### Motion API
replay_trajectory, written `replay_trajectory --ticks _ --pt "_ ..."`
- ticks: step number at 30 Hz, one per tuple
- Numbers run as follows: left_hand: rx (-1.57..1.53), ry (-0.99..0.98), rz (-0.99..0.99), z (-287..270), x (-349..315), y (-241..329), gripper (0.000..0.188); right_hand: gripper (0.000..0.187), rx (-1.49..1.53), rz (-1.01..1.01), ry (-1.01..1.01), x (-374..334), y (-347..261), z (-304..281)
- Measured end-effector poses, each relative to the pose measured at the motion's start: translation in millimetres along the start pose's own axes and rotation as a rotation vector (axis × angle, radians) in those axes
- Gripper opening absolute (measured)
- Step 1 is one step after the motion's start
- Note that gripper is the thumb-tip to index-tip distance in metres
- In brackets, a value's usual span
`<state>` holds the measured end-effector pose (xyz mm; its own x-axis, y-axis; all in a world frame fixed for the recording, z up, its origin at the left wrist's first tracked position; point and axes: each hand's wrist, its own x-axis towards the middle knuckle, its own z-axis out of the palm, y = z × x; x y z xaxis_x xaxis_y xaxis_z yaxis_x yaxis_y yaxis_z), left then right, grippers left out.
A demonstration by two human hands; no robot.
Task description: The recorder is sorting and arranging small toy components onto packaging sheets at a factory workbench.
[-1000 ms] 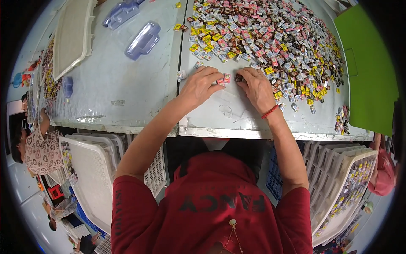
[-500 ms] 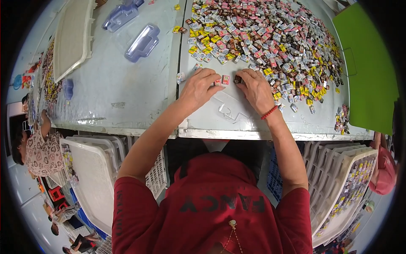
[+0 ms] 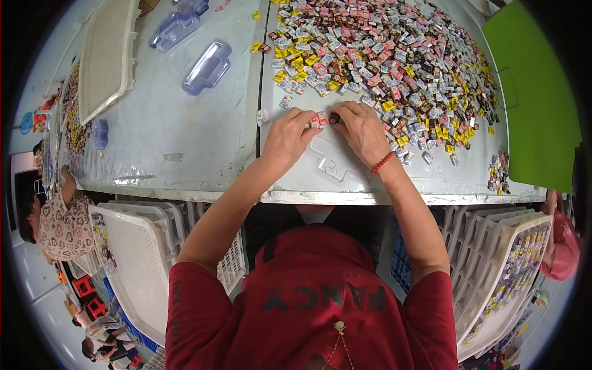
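Observation:
Both my hands are over the table, close together. My left hand [image 3: 287,139] pinches a small pink pack [image 3: 315,122] between thumb and fingertips. Right beside it stands a second pink-and-white pack [image 3: 322,118]; whether it is gripped too I cannot tell. My right hand [image 3: 365,134], with a red bead bracelet at the wrist, pinches a small dark brown pack [image 3: 335,117] a short gap to the right of the pink ones. Just below the hands lies a clear plastic tray [image 3: 333,168] with molded hollows. A white-and-blue pack [image 3: 263,116] lies left of my left hand.
A wide heap of small colored packs [image 3: 382,61] spreads beyond my hands. Blue-tinted plastic trays [image 3: 207,66] and a white crate [image 3: 106,58] lie on the left table. Stacked white racks [image 3: 132,246] stand below the edge. A co-worker [image 3: 65,225] works at far left.
My right hand has moved left with the brown pack, toward the pink packs. The two pink packs now stand side by side, and my left hand has shifted slightly down.

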<state>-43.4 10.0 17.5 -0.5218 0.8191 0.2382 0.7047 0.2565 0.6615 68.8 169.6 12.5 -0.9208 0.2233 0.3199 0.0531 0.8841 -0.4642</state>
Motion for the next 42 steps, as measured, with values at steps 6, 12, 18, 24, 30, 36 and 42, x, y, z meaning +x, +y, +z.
replay_trajectory --ticks 6,12,18,24,30,36,42 --pt "0.026 0.049 -0.028 6.6 2.3 -5.0 0.029 0.030 0.002 0.006 -0.002 -0.5 0.3 -1.2" --pt "0.038 0.024 0.156 10.5 8.2 -19.8 0.028 0.031 -0.003 -0.001 -0.014 -2.8 1.3 0.3" --pt "-0.017 0.052 0.253 16.8 11.6 -23.4 0.029 0.032 0.019 -0.007 -0.028 -3.5 3.2 -0.2" --pt "0.015 0.160 0.427 22.6 26.3 -31.2 0.029 0.031 0.013 -0.046 0.025 3.7 6.5 0.2" --pt "-0.004 0.147 0.363 18.7 17.2 -20.4 0.020 0.031 0.009 -0.045 0.043 -3.3 5.5 -2.7" --pt "-0.104 0.204 0.198 5.8 -48.7 37.0 0.016 0.034 0.127 -0.039 -0.032 -39.9 -33.1 -36.1" --pt "-0.068 0.180 0.202 28.6 -53.9 28.0 0.017 0.035 0.062 -0.016 -0.052 -57.4 -31.8 -16.9"
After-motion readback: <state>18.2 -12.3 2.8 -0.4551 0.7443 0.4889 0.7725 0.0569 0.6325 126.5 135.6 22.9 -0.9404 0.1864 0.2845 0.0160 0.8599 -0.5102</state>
